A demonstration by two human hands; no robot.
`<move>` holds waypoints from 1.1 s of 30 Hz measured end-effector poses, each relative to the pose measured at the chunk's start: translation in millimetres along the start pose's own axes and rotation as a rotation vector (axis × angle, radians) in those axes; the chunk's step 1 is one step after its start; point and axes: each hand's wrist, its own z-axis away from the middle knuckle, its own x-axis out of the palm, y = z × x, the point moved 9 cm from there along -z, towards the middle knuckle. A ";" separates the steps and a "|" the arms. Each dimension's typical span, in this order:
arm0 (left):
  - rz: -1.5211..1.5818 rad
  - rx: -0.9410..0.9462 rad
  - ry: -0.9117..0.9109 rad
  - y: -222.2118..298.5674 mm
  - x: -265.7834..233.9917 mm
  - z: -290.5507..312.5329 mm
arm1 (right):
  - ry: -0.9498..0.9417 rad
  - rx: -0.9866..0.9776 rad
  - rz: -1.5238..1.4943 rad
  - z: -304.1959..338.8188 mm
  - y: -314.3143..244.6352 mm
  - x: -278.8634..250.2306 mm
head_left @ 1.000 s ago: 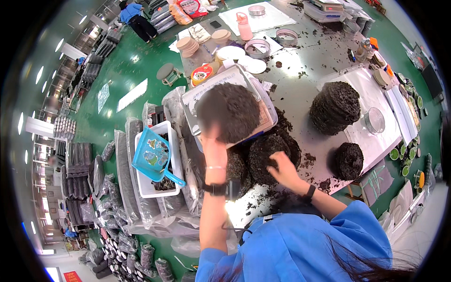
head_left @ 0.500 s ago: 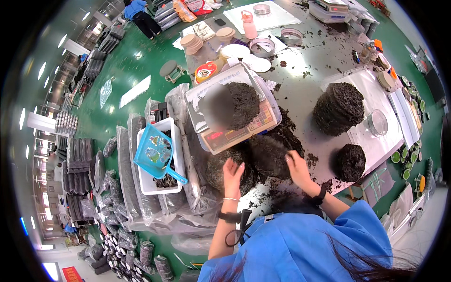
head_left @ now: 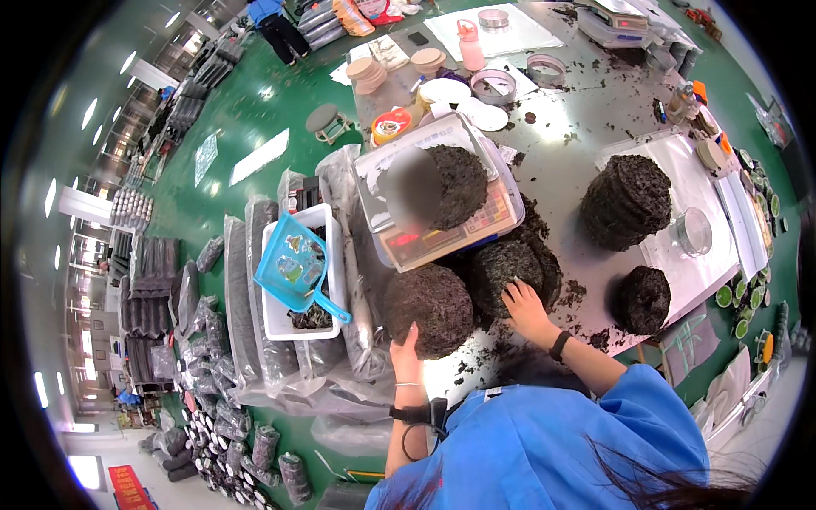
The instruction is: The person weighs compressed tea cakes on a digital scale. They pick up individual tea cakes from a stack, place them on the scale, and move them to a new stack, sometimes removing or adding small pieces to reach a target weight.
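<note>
My left hand (head_left: 406, 359) grips the lower edge of a round dark cake of pressed leaf (head_left: 429, 310), thumb on its face and the other fingers hidden beneath. Beside it to the right lies another dark leaf cake (head_left: 503, 276), overlapping a further one. My right hand (head_left: 529, 311) rests on that second cake with its fingers apart. Just beyond both cakes is a digital scale (head_left: 459, 242) with a metal tray (head_left: 367, 174). A further dark cake (head_left: 463, 187) sits on the tray, partly covered by a grey blur.
A tall stack of dark cakes (head_left: 627, 202) and a shorter one (head_left: 643, 300) stand to the right, near a clear round dish (head_left: 694, 232). Loose leaf crumbs litter the metal table (head_left: 586, 127). Left of the table, a white bin (head_left: 276, 319) carries a blue dustpan (head_left: 293, 268).
My left hand has gone from over the left cake to its lower edge. My right hand has shifted from the side of the other cake onto its top. The view has turned slightly.
</note>
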 end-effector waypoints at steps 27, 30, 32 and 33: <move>-0.046 0.094 0.092 9.0 -14.3 -1.0 | 0.212 0.134 -0.563 -3.0 55.4 -38.5; -0.083 0.154 0.102 14.2 -14.7 1.9 | 0.410 0.349 -0.661 13.2 64.5 -90.2; -0.106 0.180 0.064 11.5 -8.3 -0.4 | 0.548 0.369 -0.679 27.7 61.8 -118.7; -0.129 0.197 0.052 15.2 -0.9 2.3 | 0.549 0.422 -0.717 32.9 59.9 -124.8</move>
